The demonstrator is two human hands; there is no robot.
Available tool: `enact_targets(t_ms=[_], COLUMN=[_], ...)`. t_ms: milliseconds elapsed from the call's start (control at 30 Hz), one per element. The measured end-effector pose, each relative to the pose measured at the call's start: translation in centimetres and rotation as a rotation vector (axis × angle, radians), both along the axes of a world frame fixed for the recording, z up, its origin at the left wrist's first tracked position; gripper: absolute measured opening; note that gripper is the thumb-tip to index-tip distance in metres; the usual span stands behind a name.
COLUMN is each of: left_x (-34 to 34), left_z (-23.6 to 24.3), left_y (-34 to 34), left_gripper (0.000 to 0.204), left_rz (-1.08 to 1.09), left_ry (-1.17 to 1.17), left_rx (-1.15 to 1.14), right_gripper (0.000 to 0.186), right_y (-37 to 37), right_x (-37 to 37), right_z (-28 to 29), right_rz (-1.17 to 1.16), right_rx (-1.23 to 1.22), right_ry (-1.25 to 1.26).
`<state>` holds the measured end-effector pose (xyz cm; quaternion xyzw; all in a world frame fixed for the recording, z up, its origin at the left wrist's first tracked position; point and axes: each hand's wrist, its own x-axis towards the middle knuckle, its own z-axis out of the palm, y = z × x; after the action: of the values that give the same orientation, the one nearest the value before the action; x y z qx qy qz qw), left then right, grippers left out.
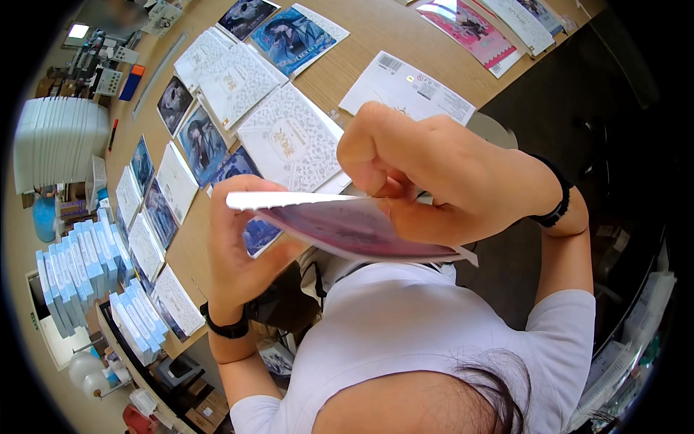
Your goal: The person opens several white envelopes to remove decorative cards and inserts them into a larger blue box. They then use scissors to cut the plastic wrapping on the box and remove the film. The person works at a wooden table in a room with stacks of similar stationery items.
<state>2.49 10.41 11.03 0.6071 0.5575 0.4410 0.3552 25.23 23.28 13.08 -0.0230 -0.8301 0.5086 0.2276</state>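
right hand (448, 173) has thumb and curled fingers pinched on the upper edge of a pink-purple packet (329, 223) with a white scalloped strip. left hand (235, 253) is wrapped around the other end, tho can't tell if it's squeezing or just cradling it. packet's up in the air, nearly edge-on, in front of the white shirt (405, 311). on the wooden table (390, 29): white patterned packets (289, 137), blue picture cards (296, 36), plus a white barcode packet (401, 83) just beyond the right hand.

Glossy, smooth plastic-looking packet (318, 226); matt paper envelope (289, 141); wood-grain tabletop (383, 32); soft cloth shirt (405, 311)
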Motion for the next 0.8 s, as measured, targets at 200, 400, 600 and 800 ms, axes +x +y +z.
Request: enact_targets(t_ms=[200,400,600,800], left_x=[-0.8,-0.7,-0.4,1.0], left_z=[-2.1,-1.6,-1.1,0.1], left_y=[0.5,1.2,1.9,2.5], left_gripper=[0.026,0.02,0.016,0.017], left_rz=[0.231,0.176,-0.109,-0.123], left_ry=[0.102,-0.044,-0.116,0.359], left_rx=[0.028,-0.057,-0.096,-0.136], right_gripper=[0.013,0.015,0.012,0.018], right_y=[0.2,0.0,-0.2,1.4], right_x=[-0.9,-0.5,0.5,2.3], right_z=[-0.5,-2.1,-3.1,-3.2], right_rz=[0.09,-0.033,-0.089,-0.058], right_rx=[-0.414,0.113,0.415,0.471], right_ry=[-0.188,-0.322,-0.416,-0.403])
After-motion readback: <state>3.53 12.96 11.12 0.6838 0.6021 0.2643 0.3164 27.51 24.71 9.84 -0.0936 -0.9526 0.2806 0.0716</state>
